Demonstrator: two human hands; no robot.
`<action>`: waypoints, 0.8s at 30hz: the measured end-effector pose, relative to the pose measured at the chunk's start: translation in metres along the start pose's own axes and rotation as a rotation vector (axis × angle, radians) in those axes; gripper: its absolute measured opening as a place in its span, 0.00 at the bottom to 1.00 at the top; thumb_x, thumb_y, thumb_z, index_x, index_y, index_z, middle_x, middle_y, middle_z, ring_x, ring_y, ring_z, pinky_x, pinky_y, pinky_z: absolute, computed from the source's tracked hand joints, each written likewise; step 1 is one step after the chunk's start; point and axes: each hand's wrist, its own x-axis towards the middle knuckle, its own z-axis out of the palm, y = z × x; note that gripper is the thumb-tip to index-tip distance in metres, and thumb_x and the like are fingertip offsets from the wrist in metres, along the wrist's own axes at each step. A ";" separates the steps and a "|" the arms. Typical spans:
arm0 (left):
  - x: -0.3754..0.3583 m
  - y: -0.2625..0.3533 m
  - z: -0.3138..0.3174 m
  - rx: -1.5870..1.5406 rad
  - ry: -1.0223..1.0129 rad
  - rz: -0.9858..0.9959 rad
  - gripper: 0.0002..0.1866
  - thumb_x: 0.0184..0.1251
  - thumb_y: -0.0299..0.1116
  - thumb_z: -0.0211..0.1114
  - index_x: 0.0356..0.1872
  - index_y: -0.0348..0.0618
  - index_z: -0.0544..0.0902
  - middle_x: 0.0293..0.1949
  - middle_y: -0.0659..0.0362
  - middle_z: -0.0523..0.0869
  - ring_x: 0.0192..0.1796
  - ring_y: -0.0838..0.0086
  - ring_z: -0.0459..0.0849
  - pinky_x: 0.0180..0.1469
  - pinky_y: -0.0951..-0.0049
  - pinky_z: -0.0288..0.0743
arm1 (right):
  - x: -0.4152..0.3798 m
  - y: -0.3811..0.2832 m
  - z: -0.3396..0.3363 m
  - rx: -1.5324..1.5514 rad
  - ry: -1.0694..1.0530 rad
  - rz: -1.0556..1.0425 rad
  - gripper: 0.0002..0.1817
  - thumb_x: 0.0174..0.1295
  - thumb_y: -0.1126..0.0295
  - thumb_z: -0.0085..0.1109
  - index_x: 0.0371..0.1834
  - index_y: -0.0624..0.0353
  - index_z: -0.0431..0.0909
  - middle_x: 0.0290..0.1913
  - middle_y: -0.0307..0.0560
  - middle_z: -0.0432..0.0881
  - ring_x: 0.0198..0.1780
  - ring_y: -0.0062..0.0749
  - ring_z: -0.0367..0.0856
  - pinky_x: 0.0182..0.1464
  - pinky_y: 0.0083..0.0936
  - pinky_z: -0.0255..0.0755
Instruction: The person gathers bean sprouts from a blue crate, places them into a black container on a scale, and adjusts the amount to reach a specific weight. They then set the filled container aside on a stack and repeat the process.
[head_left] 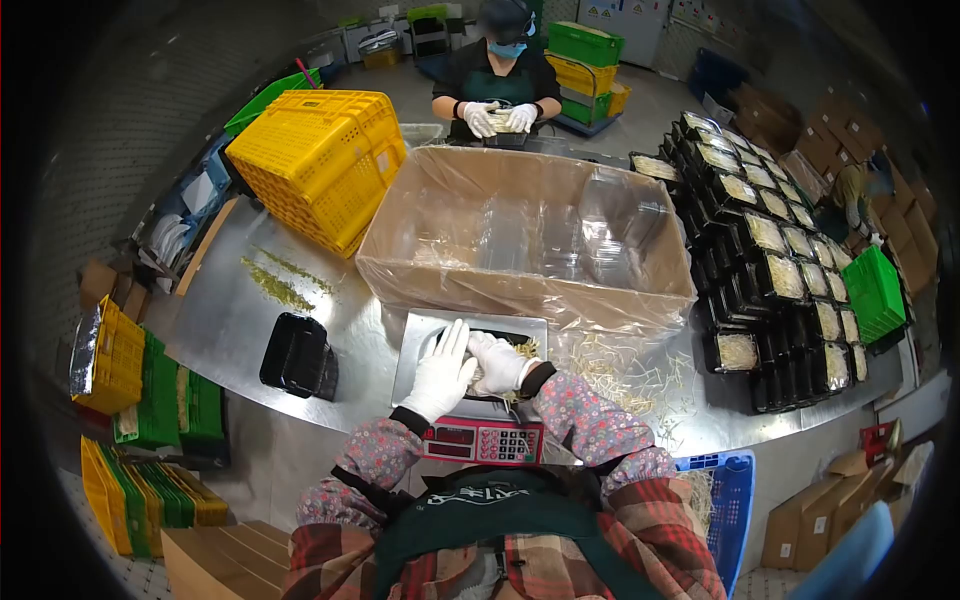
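Observation:
In white gloves, both hands work over a black tray [511, 330] on the metal pan of a red digital scale [483, 440]. My left hand [440, 375] lies with fingers stretched out at the tray's left side. Beside it, my right hand [500, 363] has its fingers curled on bean sprouts [526, 347], which show at the tray's right side and hang over the near edge. The gloves hide most of the tray's contents. To the left stands a stack of empty black trays [294, 352].
A large plastic-lined carton [530, 290] stands just ahead. Loose sprouts [630, 380] lie at right, near many stacked, filled packs [770, 235]. Yellow crates [320, 160] and a green scrap pile [280, 282] are at left. A masked co-worker [505, 85] handles a tray across the table.

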 end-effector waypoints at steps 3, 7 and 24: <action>0.000 0.002 0.002 0.002 0.028 0.006 0.32 0.71 0.42 0.54 0.74 0.42 0.62 0.72 0.46 0.66 0.73 0.55 0.64 0.71 0.54 0.56 | -0.022 0.006 -0.024 -0.001 -0.031 0.004 0.58 0.42 0.54 0.76 0.75 0.64 0.53 0.72 0.65 0.59 0.72 0.57 0.60 0.74 0.42 0.55; 0.000 0.007 0.005 0.033 0.082 0.024 0.25 0.70 0.39 0.55 0.67 0.47 0.73 0.70 0.47 0.68 0.70 0.52 0.66 0.71 0.51 0.56 | -0.062 0.006 -0.069 -0.388 -0.027 0.076 0.52 0.43 0.51 0.76 0.70 0.66 0.62 0.65 0.65 0.67 0.67 0.56 0.66 0.67 0.43 0.63; 0.000 -0.003 -0.003 -0.193 0.047 -0.030 0.25 0.71 0.39 0.57 0.67 0.44 0.72 0.72 0.47 0.66 0.74 0.54 0.62 0.74 0.55 0.54 | -0.149 0.028 -0.132 0.381 0.378 0.513 0.05 0.61 0.74 0.64 0.35 0.66 0.83 0.26 0.46 0.84 0.28 0.23 0.81 0.32 0.22 0.75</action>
